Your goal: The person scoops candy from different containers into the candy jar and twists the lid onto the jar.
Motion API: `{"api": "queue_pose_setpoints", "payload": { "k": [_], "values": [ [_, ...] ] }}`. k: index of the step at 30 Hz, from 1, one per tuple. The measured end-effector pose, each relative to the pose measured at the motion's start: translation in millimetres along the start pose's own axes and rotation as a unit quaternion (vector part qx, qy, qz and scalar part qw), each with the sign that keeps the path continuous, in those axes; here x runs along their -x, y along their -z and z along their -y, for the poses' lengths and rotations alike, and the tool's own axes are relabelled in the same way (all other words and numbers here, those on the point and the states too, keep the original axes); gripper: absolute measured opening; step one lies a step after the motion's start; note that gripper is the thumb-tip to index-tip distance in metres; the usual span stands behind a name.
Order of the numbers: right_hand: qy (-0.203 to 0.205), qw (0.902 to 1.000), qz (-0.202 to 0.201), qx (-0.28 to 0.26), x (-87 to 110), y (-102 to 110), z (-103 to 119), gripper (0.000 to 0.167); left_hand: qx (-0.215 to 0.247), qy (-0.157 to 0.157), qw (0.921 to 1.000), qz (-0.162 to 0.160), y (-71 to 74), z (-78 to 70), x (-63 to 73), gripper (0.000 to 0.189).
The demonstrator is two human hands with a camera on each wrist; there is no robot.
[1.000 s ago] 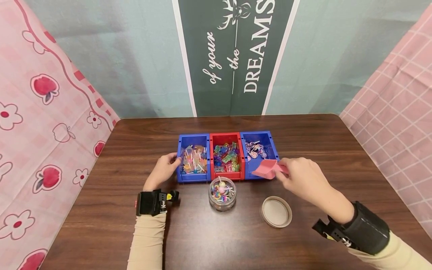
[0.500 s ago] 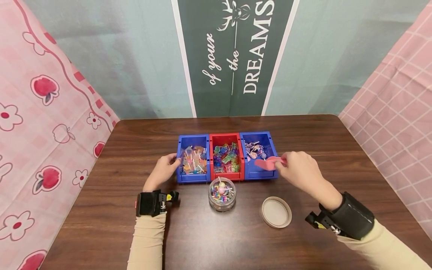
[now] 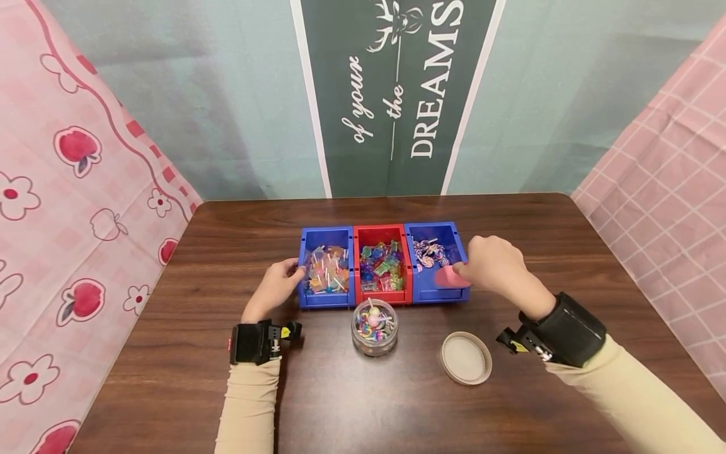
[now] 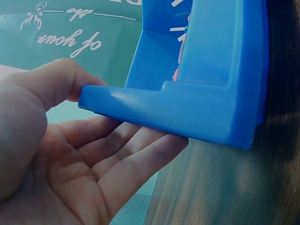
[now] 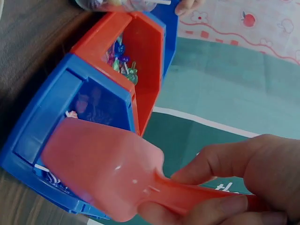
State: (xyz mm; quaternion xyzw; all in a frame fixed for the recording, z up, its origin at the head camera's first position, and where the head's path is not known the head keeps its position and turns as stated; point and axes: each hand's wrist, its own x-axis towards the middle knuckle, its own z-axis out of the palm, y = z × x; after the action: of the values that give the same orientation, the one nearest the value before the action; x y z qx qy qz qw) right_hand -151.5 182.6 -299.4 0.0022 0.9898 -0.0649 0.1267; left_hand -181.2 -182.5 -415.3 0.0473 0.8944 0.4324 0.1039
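Note:
My right hand (image 3: 499, 268) grips the handle of a pink scoop (image 5: 101, 164), whose bowl is over the front part of the right blue bin (image 3: 439, 296). Striped lollipops (image 3: 430, 252) lie toward the back of that bin. In the right wrist view the scoop's rounded underside faces the camera, hiding what it may carry. My left hand (image 3: 276, 287) holds the side wall of the left blue bin (image 4: 201, 115), thumb at the rim and fingers beneath the edge. Clear-wrapped lollipops (image 3: 328, 268) fill that bin.
Between the blue bins stands a red bin (image 3: 383, 297) of colourful wrapped candies (image 3: 382, 265). In front of it is a glass jar (image 3: 373, 347) full of swirl lollipops, its mouth uncovered. A round lid (image 3: 465, 358) lies on the wooden table (image 3: 397, 416) to the jar's right.
My right hand has moved away from me and slightly around, turning the scoop so its bowl dips lower over the right blue bin. The left hand has stayed on its bin.

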Motion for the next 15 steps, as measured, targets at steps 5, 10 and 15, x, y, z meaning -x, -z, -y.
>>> {"api": "queue_pose_setpoints", "payload": {
  "k": [5, 10, 15],
  "values": [
    [-0.008, 0.9995, 0.022, 0.022, -14.8, -4, 4, 0.038, 0.004, 0.000, 1.0000, -0.001, -0.7, -0.9, -0.1, 0.042],
    [-0.010, 0.9996, 0.022, 0.015, -20.6, -14, 5, 0.038, -0.002, -0.015, 0.9998, -0.010, -1.6, -0.5, -1.1, 0.040],
    [-0.007, 1.0000, 0.006, 0.003, -22.0, -23, 4, 0.036, -0.008, -0.024, 0.9995, -0.020, -0.8, 0.0, -1.1, 0.039]
  ]
}}
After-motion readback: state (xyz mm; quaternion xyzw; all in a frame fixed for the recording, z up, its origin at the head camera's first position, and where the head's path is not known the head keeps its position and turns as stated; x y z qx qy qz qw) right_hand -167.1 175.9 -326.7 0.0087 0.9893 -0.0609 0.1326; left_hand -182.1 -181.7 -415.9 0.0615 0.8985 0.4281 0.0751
